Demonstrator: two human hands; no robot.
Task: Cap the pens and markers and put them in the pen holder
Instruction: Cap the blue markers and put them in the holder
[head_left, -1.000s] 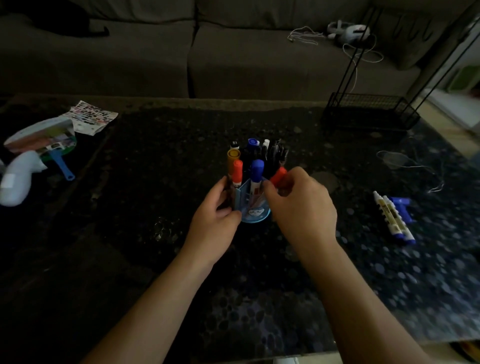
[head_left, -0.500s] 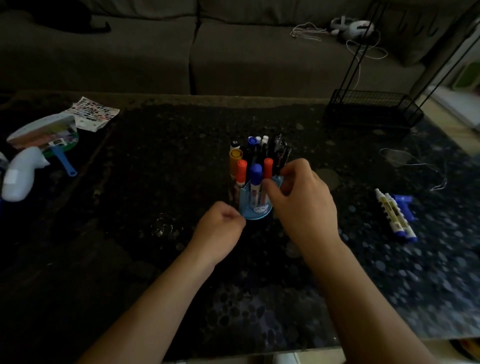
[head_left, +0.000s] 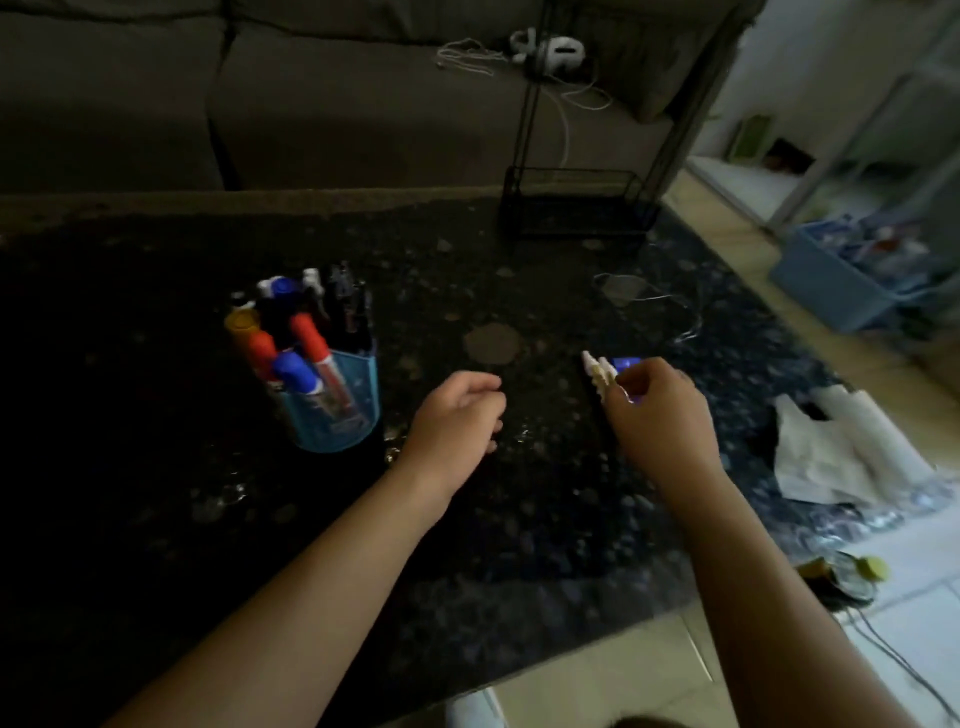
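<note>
Dark speckled desk (head_left: 519, 519) fills most of the frame, with a grey fabric sofa (head_left: 337, 114) behind it. Right of centre lie two white-barrelled markers (head_left: 596, 370), side by side. Their pale ends poke out to the upper left of your right hand (head_left: 660, 421), and what looks like a loose blue plastic cap (head_left: 626, 362) sits just beside them. Your fingers curl down over the barrels, but blur hides whether they have closed, so I cannot tell if you have a grip.

Expect these markers to be light, stiff and smooth, and apt to roll on the hard top. Pinch each one at mid-barrel, away from the writing tip, where the cap can be pushed on straight. That will likely need both hands.

Your left hand (head_left: 457, 415) is in the middle of the frame, loosely curled and holding nothing. It is between the markers and the blue mesh pen holder (head_left: 332, 410).

That holder stands left of centre, well apart from the markers. It is already crowded with orange-, red- and blue-capped markers and black pens. It looks light enough to tip, so steady it when you slot more in.

Farther out, a black wire rack (head_left: 571, 208) stands at the desk's far edge. White crumpled paper (head_left: 841, 447) lies on the floor at right.
</note>
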